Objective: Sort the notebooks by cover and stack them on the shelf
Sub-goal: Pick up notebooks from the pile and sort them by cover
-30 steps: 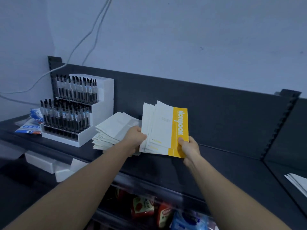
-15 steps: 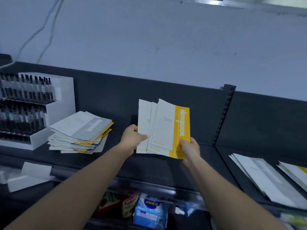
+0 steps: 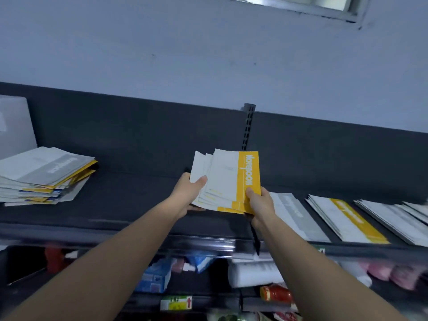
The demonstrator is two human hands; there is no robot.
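- At centre frame, over the shelf (image 3: 129, 200), left hand (image 3: 188, 193) and right hand (image 3: 259, 205) are both gripping a fan of notebooks (image 3: 227, 179), fingers mostly hiding behind it.
- Left-edge pile (image 3: 46, 177) and blurry right-edge stacks (image 3: 393, 218) are running out of frame.

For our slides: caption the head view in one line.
Left hand and right hand hold fanned notebooks over the dark shelf, right of a mixed pile.

A: What is reading clearly here?
B: "NOTEBOOK" is running up the yellow band of the top notebook (image 3: 249, 179) in the fan (image 3: 199, 165).
A: Anything else?
B: Lettering on the grey-banded pile (image 3: 46, 172) is blurring out; a lower-shelf label (image 3: 176, 302) is showing a red arrow.
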